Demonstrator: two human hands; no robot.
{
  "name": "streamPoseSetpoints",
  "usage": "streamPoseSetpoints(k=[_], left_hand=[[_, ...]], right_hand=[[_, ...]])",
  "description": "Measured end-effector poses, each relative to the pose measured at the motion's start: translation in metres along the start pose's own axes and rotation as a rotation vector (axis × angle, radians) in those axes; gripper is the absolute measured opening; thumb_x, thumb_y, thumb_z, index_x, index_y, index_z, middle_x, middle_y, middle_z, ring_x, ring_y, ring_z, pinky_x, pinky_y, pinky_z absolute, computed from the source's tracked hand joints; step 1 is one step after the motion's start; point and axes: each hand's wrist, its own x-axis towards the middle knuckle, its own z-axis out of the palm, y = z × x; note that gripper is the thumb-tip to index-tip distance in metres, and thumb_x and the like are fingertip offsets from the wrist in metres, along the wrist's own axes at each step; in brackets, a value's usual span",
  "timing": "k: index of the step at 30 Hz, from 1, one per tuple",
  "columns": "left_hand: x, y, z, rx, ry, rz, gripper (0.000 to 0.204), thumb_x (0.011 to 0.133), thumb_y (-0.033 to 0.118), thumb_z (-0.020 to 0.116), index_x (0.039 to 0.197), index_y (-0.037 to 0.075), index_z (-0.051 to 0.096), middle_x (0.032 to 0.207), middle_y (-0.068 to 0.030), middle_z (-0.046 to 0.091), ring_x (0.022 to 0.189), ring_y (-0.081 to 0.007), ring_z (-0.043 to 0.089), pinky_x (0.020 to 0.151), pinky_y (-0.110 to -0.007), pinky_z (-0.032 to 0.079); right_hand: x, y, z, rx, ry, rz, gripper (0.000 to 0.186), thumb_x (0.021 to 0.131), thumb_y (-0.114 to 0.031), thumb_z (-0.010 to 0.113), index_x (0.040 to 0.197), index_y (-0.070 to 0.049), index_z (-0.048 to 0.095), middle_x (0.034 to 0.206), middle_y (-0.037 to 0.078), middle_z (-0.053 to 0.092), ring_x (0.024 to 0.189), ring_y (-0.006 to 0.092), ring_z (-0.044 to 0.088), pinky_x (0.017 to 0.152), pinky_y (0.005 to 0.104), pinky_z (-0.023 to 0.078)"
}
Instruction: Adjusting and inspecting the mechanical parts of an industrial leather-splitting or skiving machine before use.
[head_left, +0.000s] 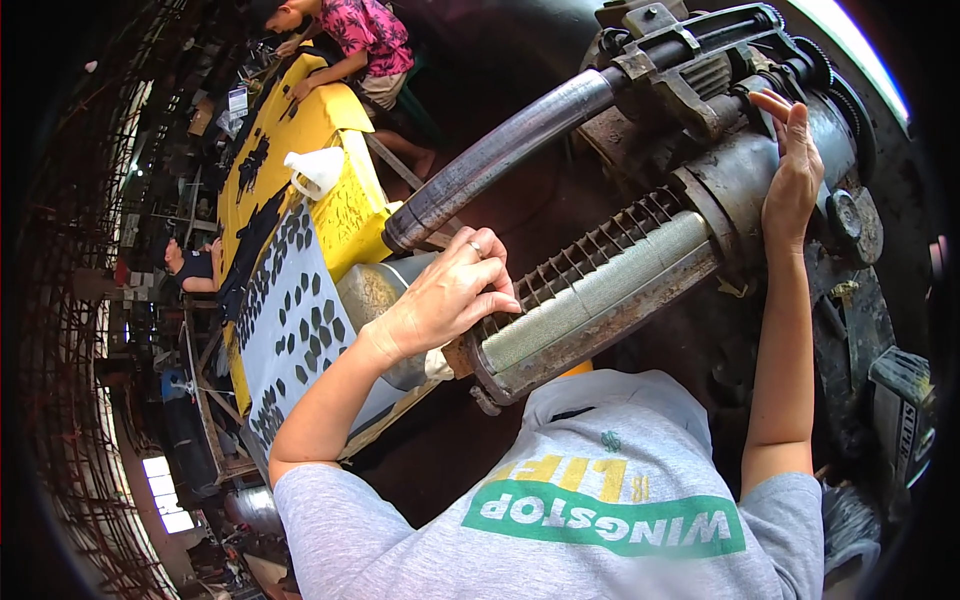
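In front of me lies a worn metal machine with a long trough-like section, a row of dark ribs (pixel 605 245) and a grey, finely textured strip (pixel 600 290) beside them. Over the near left end of the ribs is my left hand (pixel 452 290), its thumb and fingers curled together; what they pinch, if anything, is hidden. My right hand (pixel 793 175) rests against the thick cylindrical housing (pixel 735 185) at the far right end, fingers stretched out and holding nothing. A rounded metal container (pixel 375 300) stands just left of my left hand.
A long metal tube (pixel 500 155) runs beside the ribs toward gears (pixel 815 65). At left, a yellow-covered table (pixel 345 225) bears a pale sheet (pixel 285 345) with many dark flat pieces and a white plastic jug (pixel 318 172). Two people, one in a pink shirt (pixel 365 40), are beyond.
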Motion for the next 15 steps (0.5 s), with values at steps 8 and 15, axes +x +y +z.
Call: streamPoseSetpoints(k=[8,15], left_hand=[[-0.003,-0.004,0.008,0.037,0.037,0.021,0.018,0.078,0.018,0.066,0.078,0.004,0.057,0.093,-0.0091,0.045,0.096,-0.0253,0.045,0.086,-0.036,0.037],[-0.009,-0.012,0.017,-0.245,0.007,-0.104,0.018,0.086,0.021,0.06,0.08,0.005,0.053,0.094,-0.0061,0.044,0.096,-0.0211,0.042,0.09,-0.034,0.033]], right_hand=[[-0.001,-0.001,-0.002,-0.069,-0.011,0.019,0.058,0.1,-0.039,0.028,0.104,0.008,0.061,0.114,0.017,0.058,0.116,0.0223,0.048,0.108,0.0356,0.027],[-0.001,0.0,0.002,0.042,0.027,0.007,0.052,0.1,-0.035,0.03,0.099,0.004,0.065,0.112,0.014,0.057,0.112,0.0215,0.049,0.103,0.032,0.029]])
